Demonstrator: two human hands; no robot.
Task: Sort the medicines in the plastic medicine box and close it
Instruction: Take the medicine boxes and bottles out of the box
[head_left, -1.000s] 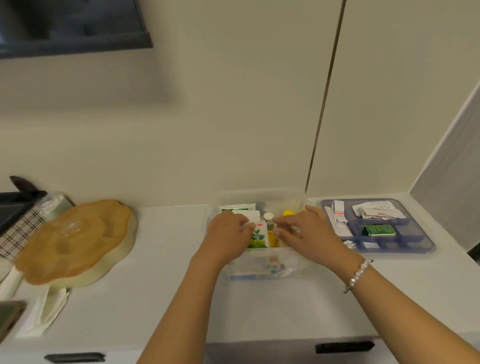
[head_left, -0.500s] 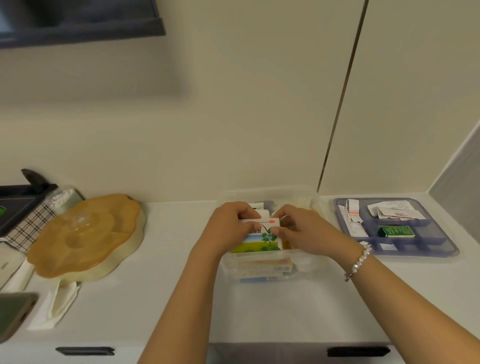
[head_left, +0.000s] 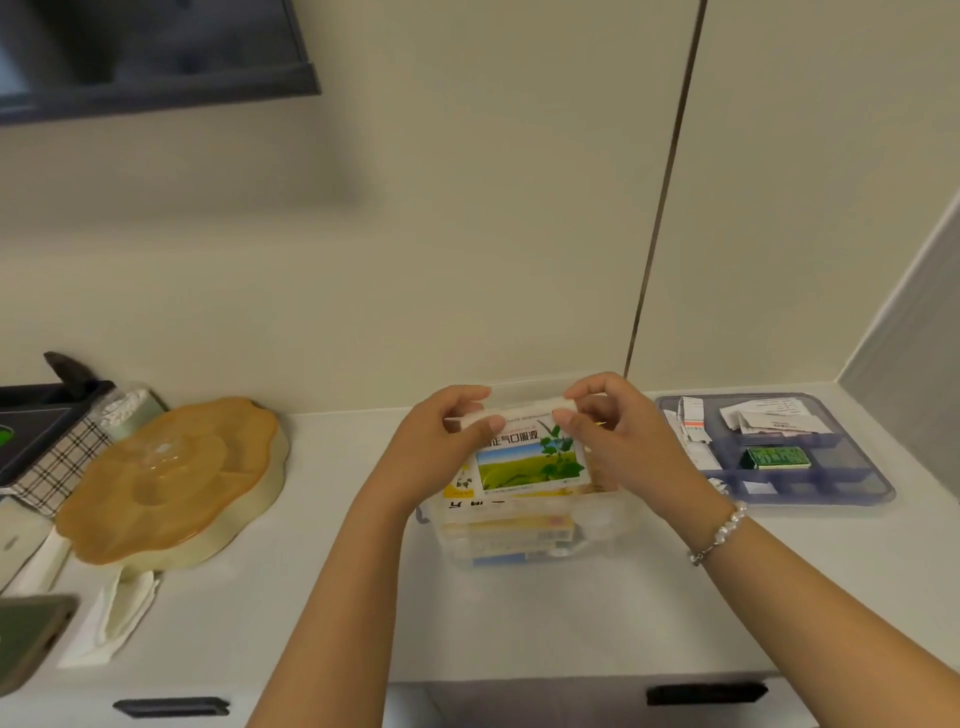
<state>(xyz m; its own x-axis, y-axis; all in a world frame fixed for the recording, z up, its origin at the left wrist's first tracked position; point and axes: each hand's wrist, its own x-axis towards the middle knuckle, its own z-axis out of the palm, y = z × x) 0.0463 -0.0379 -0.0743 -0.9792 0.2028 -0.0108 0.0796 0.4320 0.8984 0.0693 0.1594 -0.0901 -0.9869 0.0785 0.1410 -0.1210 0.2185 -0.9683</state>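
A clear plastic medicine box (head_left: 592, 530) stands on the white counter in front of me, with several packets visible through its front wall. Above it I hold a white medicine carton (head_left: 524, 462) printed with a green field and leaves. My left hand (head_left: 441, 447) grips the carton's top left edge. My right hand (head_left: 618, 441) pinches its top right edge. The carton is tilted with its face toward me and its lower part still inside the box. The rest of the box's contents are hidden behind it.
A blue divided tray (head_left: 852, 493) with paper leaflets, a tube box and a green packet (head_left: 776, 457) lies to the right. An amber flower-shaped lidded dish (head_left: 171, 483) sits to the left, with a checked box (head_left: 57, 467) beyond it and a paper napkin (head_left: 124, 613) by the edge.
Both hands reached into the box, took hold of the green-printed carton and have lifted it up out of the box. The camera has come closer.
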